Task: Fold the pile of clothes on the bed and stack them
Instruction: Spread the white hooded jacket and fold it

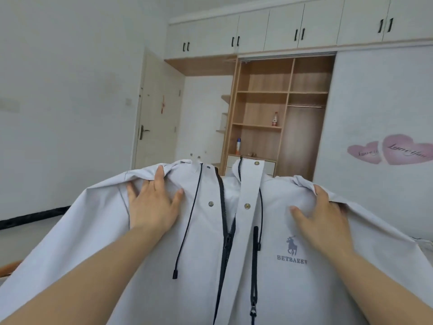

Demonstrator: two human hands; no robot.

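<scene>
A pale grey zip-up jacket (199, 266) fills the lower half of the head view, held up in the air with its front facing me. It has a dark zipper, dark drawstrings, metal snaps and a horse logo on the chest. My left hand (152, 202) grips the fabric at the jacket's left shoulder, thumb in front. My right hand (323, 214) grips the right shoulder, fingers curled over the top edge. The bed and the other clothes are hidden behind the jacket.
An open wooden wardrobe (281, 109) with shelves and two bottles stands straight ahead. A white door (159, 109) is to the left. A white sliding panel with pink heart stickers (393, 148) is on the right. A wooden edge (9, 268) shows at lower left.
</scene>
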